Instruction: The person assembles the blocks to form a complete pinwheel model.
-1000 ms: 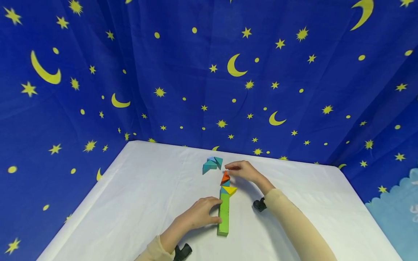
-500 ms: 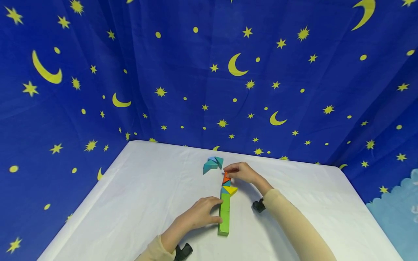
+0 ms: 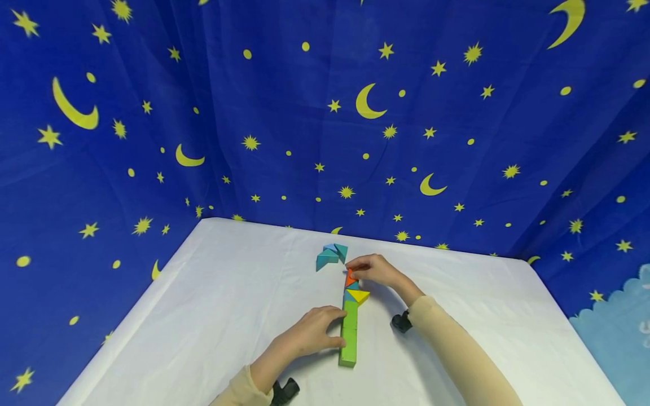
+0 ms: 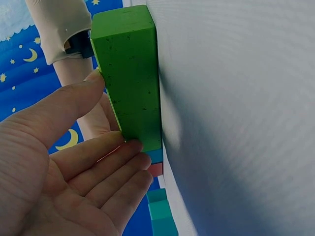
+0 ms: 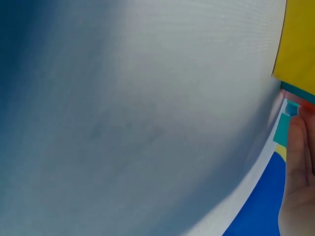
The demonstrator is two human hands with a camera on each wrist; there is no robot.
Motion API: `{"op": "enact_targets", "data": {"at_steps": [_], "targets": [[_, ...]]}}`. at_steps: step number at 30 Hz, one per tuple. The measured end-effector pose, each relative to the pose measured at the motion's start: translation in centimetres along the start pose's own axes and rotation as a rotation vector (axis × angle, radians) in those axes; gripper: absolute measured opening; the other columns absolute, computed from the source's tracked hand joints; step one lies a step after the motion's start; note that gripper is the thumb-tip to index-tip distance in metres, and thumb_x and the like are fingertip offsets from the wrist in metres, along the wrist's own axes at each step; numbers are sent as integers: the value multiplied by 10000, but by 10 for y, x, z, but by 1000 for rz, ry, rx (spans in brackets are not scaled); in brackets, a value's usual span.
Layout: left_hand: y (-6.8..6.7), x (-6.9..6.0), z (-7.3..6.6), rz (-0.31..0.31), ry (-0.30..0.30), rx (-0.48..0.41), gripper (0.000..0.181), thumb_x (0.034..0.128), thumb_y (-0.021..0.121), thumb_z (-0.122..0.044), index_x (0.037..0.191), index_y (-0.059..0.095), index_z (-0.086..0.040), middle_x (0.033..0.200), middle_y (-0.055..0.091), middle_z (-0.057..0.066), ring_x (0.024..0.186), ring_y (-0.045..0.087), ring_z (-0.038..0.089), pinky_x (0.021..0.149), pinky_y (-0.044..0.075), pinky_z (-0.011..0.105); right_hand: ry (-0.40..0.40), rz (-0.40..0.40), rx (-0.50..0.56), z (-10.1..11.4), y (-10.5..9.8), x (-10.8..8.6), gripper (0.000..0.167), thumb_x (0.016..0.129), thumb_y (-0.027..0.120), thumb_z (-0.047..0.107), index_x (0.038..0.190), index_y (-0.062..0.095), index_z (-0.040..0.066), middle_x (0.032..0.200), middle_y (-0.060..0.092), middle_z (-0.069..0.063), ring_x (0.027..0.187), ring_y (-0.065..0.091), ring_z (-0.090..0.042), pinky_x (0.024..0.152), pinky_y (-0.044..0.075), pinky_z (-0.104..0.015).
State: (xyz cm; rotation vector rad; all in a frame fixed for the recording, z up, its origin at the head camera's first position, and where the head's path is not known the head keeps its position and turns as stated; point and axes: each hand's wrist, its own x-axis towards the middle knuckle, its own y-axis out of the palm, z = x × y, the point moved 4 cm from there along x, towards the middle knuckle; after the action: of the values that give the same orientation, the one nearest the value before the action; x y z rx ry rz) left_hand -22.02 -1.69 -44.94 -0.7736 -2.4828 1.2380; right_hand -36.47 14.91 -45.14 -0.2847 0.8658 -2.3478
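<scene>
- The left hand (image 3: 311,331) has its thumb spread well away from the fingers, the tips against the left side of the green column (image 3: 348,327) (one block or two end to end, I cannot tell).
- The right hand (image 3: 374,268) has thumb and fingers at the orange block (image 3: 350,278); whether they pinch it or only press it, I cannot tell.
- The row runs away from the person on the white table (image 3: 244,282): green nearest, then a blue triangle (image 3: 349,296) with the yellow triangle (image 3: 359,296) jutting right, another blue piece (image 3: 354,286), and orange farthest.
- Teal blocks (image 3: 327,257) lie just beyond, to the left.
- Behind stands a blue star-and-moon curtain (image 3: 284,113).
</scene>
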Motion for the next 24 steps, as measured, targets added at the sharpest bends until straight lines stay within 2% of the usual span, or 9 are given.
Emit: {"op": "enact_targets", "data": {"at_steps": [4,8,10,11,16,18,24], "targets": [[0,0,0,1,3,-4,607,801,759,-325,1290,564,-23,1265,580,74,1193,507,212,1005,395,345,-15,15,-2,6,2,-1,294,896,630,62,1167,637,-50,1081,667,-141,917,618,-201,793,521,-287],[0,1,0,5,3,2,608,804,754,-333,1292,563,-25,1266,579,72,1195,504,212,1007,393,347,-24,37,15,25,-1,-7,295,896,611,22,1164,612,-101,1087,649,-203,914,620,-236,792,525,-295],[0,0,0,6,2,6,608,806,752,-335,1293,561,-26,1268,577,73,1197,502,214,1008,391,350,-15,21,16,31,-3,-10,299,898,615,33,1165,611,-100,1088,647,-207,926,620,-244,811,523,-324],[1,0,-1,7,1,7,609,807,751,-338,1294,561,-27,1269,577,73,1198,501,215,1009,390,351,-10,6,18,35,-5,-12,304,900,617,46,1169,610,-96,1096,644,-210,941,620,-251,827,520,-339],[2,-1,-2,12,-9,5,613,808,748,-347,1299,559,-33,1277,571,73,1203,496,223,1012,387,362,24,-123,34,25,-13,-12,367,902,653,169,1207,618,-32,1155,631,-183,1025,606,-258,880,501,-375],[2,-1,-1,11,-12,8,613,806,750,-347,1298,561,-34,1277,571,73,1199,498,223,1012,388,364,32,-173,49,19,-16,-13,396,893,668,218,1214,622,-9,1172,628,-165,1030,610,-231,867,508,-345],[-1,-1,1,2,-11,1,612,807,750,-340,1296,560,-26,1280,569,84,1203,495,239,1017,382,386,81,-248,139,34,-12,-35,407,865,702,221,1224,628,45,1215,606,-165,1063,597,-245,885,499,-344]]}}
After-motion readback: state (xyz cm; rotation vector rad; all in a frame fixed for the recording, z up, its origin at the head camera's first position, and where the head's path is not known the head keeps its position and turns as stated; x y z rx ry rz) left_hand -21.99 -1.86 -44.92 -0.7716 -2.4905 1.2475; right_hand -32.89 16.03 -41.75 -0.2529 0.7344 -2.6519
